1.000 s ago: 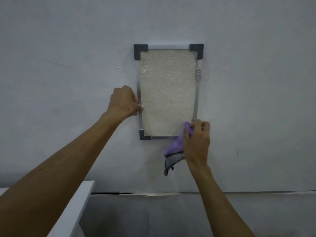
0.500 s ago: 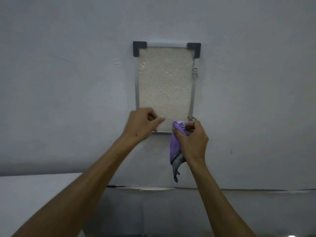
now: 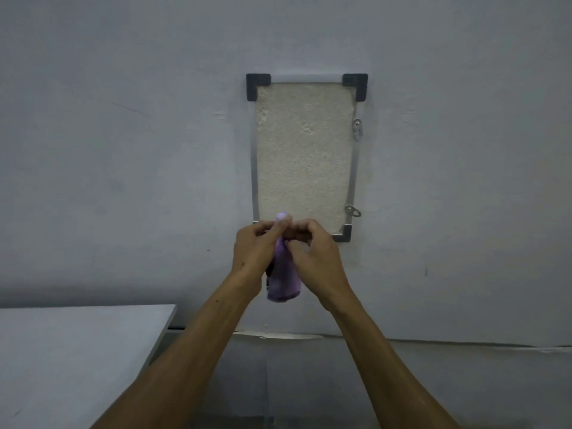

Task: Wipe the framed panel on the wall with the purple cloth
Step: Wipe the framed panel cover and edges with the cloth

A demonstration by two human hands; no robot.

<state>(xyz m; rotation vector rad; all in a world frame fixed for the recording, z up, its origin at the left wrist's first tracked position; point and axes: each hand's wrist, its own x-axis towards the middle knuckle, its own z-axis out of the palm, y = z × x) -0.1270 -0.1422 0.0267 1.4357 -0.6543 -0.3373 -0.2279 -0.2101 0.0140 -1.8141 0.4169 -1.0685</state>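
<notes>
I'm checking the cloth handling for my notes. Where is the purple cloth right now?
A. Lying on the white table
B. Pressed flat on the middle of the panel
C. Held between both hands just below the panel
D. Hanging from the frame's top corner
C: the purple cloth hangs between the left hand and right hand, at the framed panel's lower edge.

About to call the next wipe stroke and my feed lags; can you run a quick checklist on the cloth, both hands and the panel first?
1. Soft purple cloth in hand: ok, left hand and right hand both grip it.
2. Cloth bunched and hanging, not spread flat: not ok for wiping.
3. Cloth on rough beige metal-framed wall panel: not ok, it is held below the panel's lower edge.
4. Panel face unobstructed: ok.
5. Two metal clips on the right frame edge secure: cannot tell.
</notes>
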